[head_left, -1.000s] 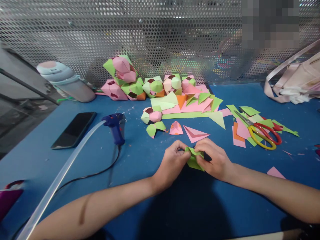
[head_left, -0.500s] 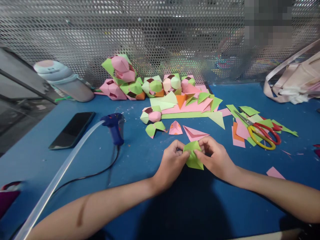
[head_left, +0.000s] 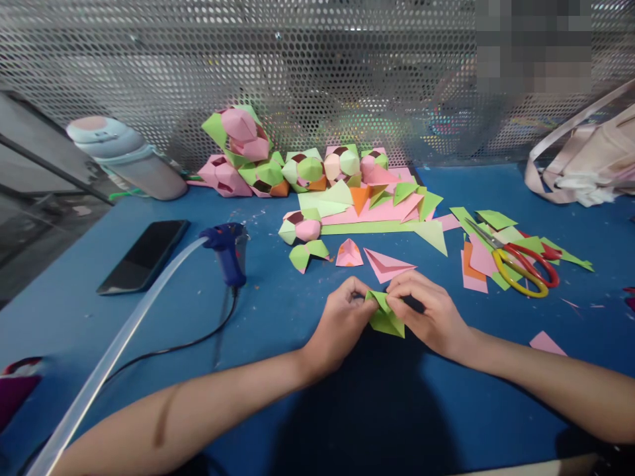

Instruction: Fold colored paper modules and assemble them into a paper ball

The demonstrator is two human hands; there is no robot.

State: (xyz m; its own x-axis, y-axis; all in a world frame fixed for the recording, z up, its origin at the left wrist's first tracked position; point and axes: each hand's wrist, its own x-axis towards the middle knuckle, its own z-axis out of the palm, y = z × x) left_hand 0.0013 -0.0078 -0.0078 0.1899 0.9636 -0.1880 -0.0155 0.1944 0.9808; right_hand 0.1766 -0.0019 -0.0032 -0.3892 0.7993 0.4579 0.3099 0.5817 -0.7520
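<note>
A small piece of green paper (head_left: 387, 321) is pinched between my two hands, low over the blue table. My left hand (head_left: 342, 324) grips its left edge with thumb and fingers. On the other side, my right hand (head_left: 429, 314) pinches the upper right part, where the top edge is turned over. Just beyond my fingers lies a folded pink paper triangle (head_left: 387, 266). To its left are a small pink folded piece with orange spots (head_left: 349, 254) and a green folded piece (head_left: 308, 254). My fingers hide part of the green paper's top.
A blue glue gun (head_left: 229, 251) with a long clear stick and black cord stands left, near a phone (head_left: 143, 256). Red-and-yellow scissors (head_left: 520, 268) lie on paper scraps at right. Paper balls (head_left: 300, 170) line the back beside a bottle (head_left: 131, 162); a bag (head_left: 590, 155) sits far right.
The green paper's top edge has been turned down toward me, so the piece looks shorter. My right hand's fingers have shifted over that edge; both hands stay in nearly the same place.
</note>
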